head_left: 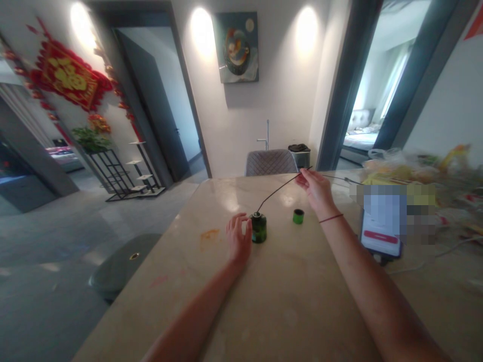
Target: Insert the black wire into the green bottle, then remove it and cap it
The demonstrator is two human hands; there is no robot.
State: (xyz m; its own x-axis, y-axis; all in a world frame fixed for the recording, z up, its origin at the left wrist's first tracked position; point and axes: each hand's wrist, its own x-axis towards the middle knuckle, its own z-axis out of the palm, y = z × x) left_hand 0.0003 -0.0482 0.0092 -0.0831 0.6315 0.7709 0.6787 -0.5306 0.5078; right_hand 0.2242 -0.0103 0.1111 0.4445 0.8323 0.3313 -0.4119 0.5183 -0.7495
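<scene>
Two bare hands work apart over a pale worktop (290,301). The right hand (315,191) is raised, its thumb and fingers pinched on a thin, dark, bent stick (277,192). The stick slants down leftward to the mouth of a small green glass bottle (259,231), which stands upright near the middle of the worktop. Just left of the bottle is the left hand (239,237), fingers loosely curved and parted from the thumb; whether it touches the glass cannot be told. A short green ring-like piece (298,217) sits to the bottle's right. Farther right lies a lit phone (380,236).
</scene>
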